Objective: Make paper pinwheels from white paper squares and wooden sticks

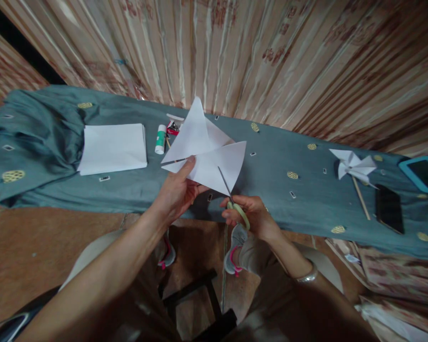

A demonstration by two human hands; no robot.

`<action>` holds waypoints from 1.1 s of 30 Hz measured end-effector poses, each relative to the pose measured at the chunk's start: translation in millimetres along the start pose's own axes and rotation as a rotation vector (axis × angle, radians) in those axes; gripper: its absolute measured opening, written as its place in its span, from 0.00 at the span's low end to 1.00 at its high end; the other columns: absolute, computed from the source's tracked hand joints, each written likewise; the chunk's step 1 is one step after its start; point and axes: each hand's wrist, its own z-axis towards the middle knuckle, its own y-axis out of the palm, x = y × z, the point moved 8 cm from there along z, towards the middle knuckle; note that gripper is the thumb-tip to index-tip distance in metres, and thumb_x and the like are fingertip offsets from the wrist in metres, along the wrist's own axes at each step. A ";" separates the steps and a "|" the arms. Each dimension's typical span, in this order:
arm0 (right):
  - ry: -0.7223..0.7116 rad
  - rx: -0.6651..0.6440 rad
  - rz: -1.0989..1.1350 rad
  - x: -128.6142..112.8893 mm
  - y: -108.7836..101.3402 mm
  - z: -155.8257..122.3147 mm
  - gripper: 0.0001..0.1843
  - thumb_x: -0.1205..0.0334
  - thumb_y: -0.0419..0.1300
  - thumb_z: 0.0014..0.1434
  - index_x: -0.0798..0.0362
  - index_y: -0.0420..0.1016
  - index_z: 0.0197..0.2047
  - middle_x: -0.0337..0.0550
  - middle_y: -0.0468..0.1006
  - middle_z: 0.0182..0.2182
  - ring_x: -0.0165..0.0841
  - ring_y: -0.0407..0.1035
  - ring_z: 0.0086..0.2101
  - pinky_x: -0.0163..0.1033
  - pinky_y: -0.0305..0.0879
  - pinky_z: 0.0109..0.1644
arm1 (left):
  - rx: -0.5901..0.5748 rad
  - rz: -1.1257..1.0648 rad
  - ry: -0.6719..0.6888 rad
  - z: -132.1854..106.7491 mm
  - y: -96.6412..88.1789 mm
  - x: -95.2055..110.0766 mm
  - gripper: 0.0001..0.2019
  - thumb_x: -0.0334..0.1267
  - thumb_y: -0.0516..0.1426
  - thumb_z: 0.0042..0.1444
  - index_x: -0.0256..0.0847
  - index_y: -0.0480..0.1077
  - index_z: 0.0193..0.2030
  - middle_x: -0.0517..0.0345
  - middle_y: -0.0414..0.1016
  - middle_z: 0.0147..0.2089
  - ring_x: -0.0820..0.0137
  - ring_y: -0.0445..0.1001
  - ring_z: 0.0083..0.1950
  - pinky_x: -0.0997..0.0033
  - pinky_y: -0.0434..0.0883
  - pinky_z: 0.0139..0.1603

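My left hand [180, 190] pinches a white sheet of paper [214, 164] near its middle, thumb on top and fingers beneath. Slits run into the sheet from its corners, and its flaps stand slightly apart. In my right hand [251, 213] is a pair of scissors [240, 213] with pale green handles. Their blade lies across the paper's lower right corner, pointing up and left toward the middle. How far the blades are apart I cannot tell.
A stack of white paper [114, 147] lies left on the teal cloth [271, 199]. A glue stick [160, 139] stands beside a small red packet [172, 127]. To the right are a paper pinwheel [353, 166] on a stick, a black phone [389, 209] and a blue-framed device [423, 173]. Curtains hang behind.
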 end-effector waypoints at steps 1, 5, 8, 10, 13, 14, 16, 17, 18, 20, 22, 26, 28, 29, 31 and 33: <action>0.003 -0.003 0.002 -0.4 0.3 0.0 0.19 0.53 0.75 0.38 0.55 0.78 0.30 0.35 0.74 0.19 0.25 0.66 0.18 0.31 0.63 0.21 | -0.003 -0.006 -0.004 0.2 -0.1 -0.5 0.14 0.32 0.57 0.61 0.43 0.70 0.53 0.55 0.80 0.51 0.56 0.75 0.56 0.53 0.77 0.50; 0.041 0.005 0.033 0.8 0.9 0.3 0.20 0.54 0.76 0.35 0.54 0.77 0.29 0.33 0.73 0.18 0.25 0.66 0.19 0.31 0.63 0.21 | -0.002 -0.008 -0.017 0.2 0.1 -3.0 0.15 0.33 0.58 0.60 0.44 0.70 0.54 0.55 0.81 0.49 0.57 0.76 0.56 0.54 0.77 0.50; 0.055 0.036 0.055 1.7 -0.1 0.2 0.22 0.53 0.77 0.32 0.54 0.77 0.29 0.33 0.73 0.18 0.25 0.66 0.19 0.30 0.62 0.22 | -0.017 0.002 -0.020 0.1 1.8 -5.4 0.12 0.32 0.55 0.62 0.41 0.71 0.52 0.53 0.81 0.48 0.59 0.78 0.51 0.56 0.77 0.50; 0.050 0.057 0.057 1.3 -0.9 -0.1 0.22 0.53 0.77 0.31 0.55 0.77 0.28 0.33 0.73 0.17 0.24 0.66 0.19 0.30 0.61 0.21 | -0.020 0.000 -0.022 0.3 1.7 -7.2 0.11 0.32 0.54 0.63 0.41 0.72 0.50 0.55 0.82 0.46 0.61 0.79 0.49 0.57 0.77 0.50; 0.049 0.068 0.062 0.4 -0.7 -0.3 0.22 0.54 0.77 0.30 0.55 0.77 0.28 0.33 0.73 0.16 0.24 0.65 0.18 0.29 0.61 0.21 | -0.021 -0.003 -0.022 0.8 1.0 -9.2 0.09 0.32 0.55 0.62 0.40 0.72 0.48 0.56 0.82 0.44 0.62 0.80 0.46 0.57 0.77 0.49; 0.048 0.069 0.064 -0.2 -0.5 -0.3 0.22 0.54 0.77 0.30 0.55 0.77 0.28 0.33 0.73 0.16 0.24 0.65 0.18 0.29 0.61 0.21 | -0.024 -0.001 -0.025 0.8 1.2 -9.7 0.09 0.33 0.55 0.62 0.40 0.72 0.48 0.56 0.82 0.44 0.62 0.80 0.46 0.57 0.77 0.49; 0.044 0.077 0.074 -1.6 -0.4 -0.2 0.21 0.55 0.77 0.29 0.55 0.78 0.27 0.33 0.73 0.16 0.24 0.65 0.18 0.29 0.60 0.21 | -0.021 0.005 -0.033 0.2 1.6 -10.4 0.09 0.33 0.54 0.63 0.40 0.72 0.48 0.56 0.81 0.44 0.64 0.80 0.44 0.57 0.77 0.49; 0.043 0.083 0.082 -2.2 -0.5 -0.2 0.21 0.56 0.77 0.29 0.55 0.78 0.26 0.33 0.74 0.16 0.23 0.65 0.18 0.29 0.60 0.21 | -0.015 0.008 -0.037 -0.2 1.7 -10.6 0.09 0.32 0.54 0.63 0.40 0.72 0.48 0.57 0.81 0.43 0.64 0.80 0.43 0.57 0.77 0.49; 0.044 0.089 0.092 -2.5 -0.6 -0.2 0.21 0.57 0.78 0.28 0.55 0.78 0.26 0.33 0.74 0.16 0.23 0.65 0.18 0.29 0.60 0.21 | -0.009 0.011 -0.041 -0.7 1.8 -10.7 0.09 0.32 0.53 0.64 0.40 0.72 0.48 0.57 0.81 0.43 0.65 0.80 0.43 0.57 0.77 0.49; 0.052 0.097 0.109 -2.6 -0.5 -0.3 0.21 0.57 0.78 0.27 0.55 0.77 0.25 0.33 0.74 0.15 0.23 0.65 0.18 0.29 0.61 0.21 | 0.000 0.017 -0.047 -1.4 1.9 -10.9 0.09 0.32 0.53 0.64 0.39 0.72 0.48 0.56 0.81 0.43 0.65 0.80 0.43 0.57 0.77 0.49; 0.056 0.102 0.110 -2.5 -0.5 -0.4 0.21 0.58 0.78 0.26 0.55 0.77 0.25 0.33 0.74 0.15 0.23 0.66 0.18 0.29 0.61 0.21 | 0.000 0.024 -0.048 -1.8 2.2 -10.9 0.09 0.33 0.53 0.64 0.39 0.72 0.47 0.55 0.81 0.44 0.64 0.80 0.44 0.57 0.77 0.49; 0.075 0.108 0.101 -0.2 -1.0 -0.4 0.22 0.56 0.78 0.26 0.55 0.78 0.25 0.32 0.73 0.15 0.23 0.64 0.16 0.29 0.59 0.19 | -0.002 0.037 -0.049 -1.7 1.7 -10.8 0.08 0.33 0.54 0.63 0.39 0.72 0.47 0.53 0.81 0.46 0.62 0.79 0.47 0.56 0.77 0.48; 0.068 0.109 0.085 0.2 -1.6 -0.3 0.22 0.55 0.78 0.27 0.55 0.78 0.25 0.33 0.73 0.14 0.23 0.63 0.16 0.29 0.58 0.18 | 0.009 0.037 -0.056 -1.6 0.5 -11.3 0.08 0.34 0.55 0.63 0.39 0.72 0.47 0.53 0.81 0.47 0.61 0.79 0.48 0.56 0.77 0.49; 0.058 0.109 0.073 -0.1 -2.0 -0.2 0.21 0.54 0.78 0.28 0.55 0.78 0.25 0.33 0.73 0.15 0.23 0.63 0.16 0.29 0.58 0.18 | 0.011 0.033 -0.058 -1.6 0.2 -11.4 0.08 0.34 0.55 0.62 0.39 0.72 0.47 0.53 0.81 0.46 0.61 0.79 0.48 0.56 0.77 0.49; 0.039 0.100 0.051 -0.9 -2.1 -0.1 0.21 0.53 0.77 0.30 0.55 0.78 0.26 0.33 0.73 0.15 0.23 0.63 0.16 0.29 0.58 0.18 | 0.004 0.025 -0.058 -1.7 0.7 -11.5 0.09 0.35 0.57 0.61 0.39 0.71 0.48 0.53 0.81 0.46 0.61 0.79 0.49 0.56 0.77 0.50; 0.030 0.089 0.038 -1.3 -1.9 -0.1 0.21 0.52 0.77 0.31 0.55 0.78 0.27 0.33 0.73 0.15 0.23 0.63 0.16 0.29 0.59 0.18 | -0.005 0.021 -0.059 -2.0 1.4 -11.8 0.11 0.35 0.59 0.60 0.39 0.71 0.50 0.53 0.81 0.46 0.61 0.79 0.49 0.56 0.77 0.50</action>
